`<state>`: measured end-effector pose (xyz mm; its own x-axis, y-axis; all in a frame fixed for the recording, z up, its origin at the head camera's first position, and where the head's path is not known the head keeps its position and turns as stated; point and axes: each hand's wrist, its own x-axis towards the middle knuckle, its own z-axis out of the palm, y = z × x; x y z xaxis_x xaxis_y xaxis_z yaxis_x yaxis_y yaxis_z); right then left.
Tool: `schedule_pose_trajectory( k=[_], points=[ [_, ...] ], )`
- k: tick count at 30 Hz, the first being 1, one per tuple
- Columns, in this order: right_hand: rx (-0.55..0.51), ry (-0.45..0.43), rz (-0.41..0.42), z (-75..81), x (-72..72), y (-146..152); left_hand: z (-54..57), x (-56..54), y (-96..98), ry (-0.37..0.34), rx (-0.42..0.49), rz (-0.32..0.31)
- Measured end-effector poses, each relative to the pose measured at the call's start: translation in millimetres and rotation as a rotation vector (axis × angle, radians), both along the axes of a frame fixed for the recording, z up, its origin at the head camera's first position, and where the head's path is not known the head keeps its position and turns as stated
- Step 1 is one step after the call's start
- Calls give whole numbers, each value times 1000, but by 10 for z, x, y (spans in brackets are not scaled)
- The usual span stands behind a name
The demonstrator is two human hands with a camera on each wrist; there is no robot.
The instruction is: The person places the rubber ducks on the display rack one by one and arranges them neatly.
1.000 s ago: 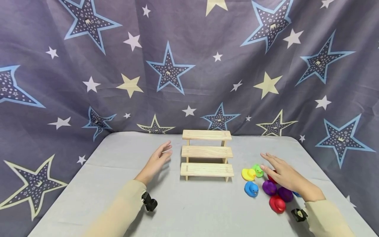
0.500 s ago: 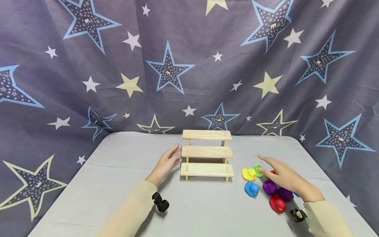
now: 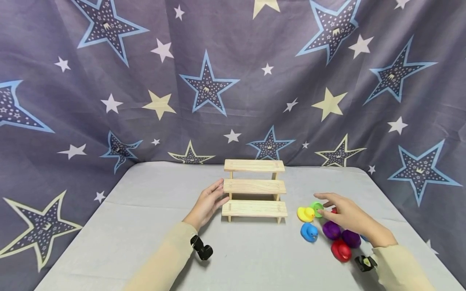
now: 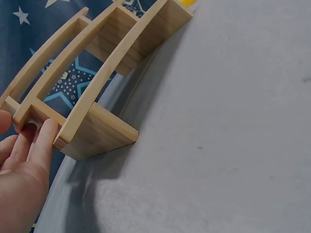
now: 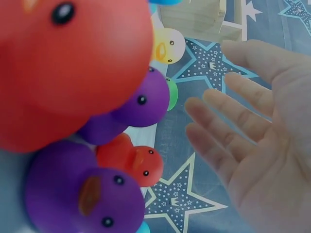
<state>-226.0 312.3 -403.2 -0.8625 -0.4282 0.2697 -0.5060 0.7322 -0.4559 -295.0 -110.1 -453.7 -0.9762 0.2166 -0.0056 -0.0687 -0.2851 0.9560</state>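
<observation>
A three-step wooden stand (image 3: 255, 186) sits at mid-table. My left hand (image 3: 206, 204) is at its left end, fingers bent around the end of the middle step; the left wrist view shows the fingers (image 4: 44, 141) against the stand's side. My right hand (image 3: 351, 216) hovers over rubber ducks at the right, thumb and fingers spread and nothing between them. Nearest its fingertips is a green duck (image 3: 317, 209), beside a yellow duck (image 3: 305, 214). A red duck (image 3: 334, 210) is partly hidden by this hand. The right wrist view shows the right palm (image 5: 277, 160) with parted fingers.
A blue duck (image 3: 309, 232), two purple ones, including a purple duck (image 3: 331, 230), and a red duck (image 3: 341, 251) lie in front of and under the right forearm. Another blue one is mostly hidden. A star-patterned curtain (image 3: 233, 81) hangs behind the grey table (image 3: 255, 258).
My left hand has moved right, from beside the stand to its left end. My right hand has shifted slightly left and its fingers have bent down toward the green duck, which now sits turned or tipped.
</observation>
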Motion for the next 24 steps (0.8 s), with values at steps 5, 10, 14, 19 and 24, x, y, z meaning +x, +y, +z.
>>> schedule_pose_trajectory(
  k=[5,10,14,19,24],
  points=[
    [-9,6,44,-7,-31,-41,-9,-10,2,-5,-3,9],
    [21,-18,42,-2,-65,-52,-11,-14,3,-13,-19,11],
    [39,-28,56,5,-110,-37,-12,-22,10,-25,-38,16],
    [95,-65,50,3,-197,-5,-4,-22,18,-32,-34,21],
    [158,-156,43,-5,-289,23,27,-10,30,-41,-11,25]
  ],
)
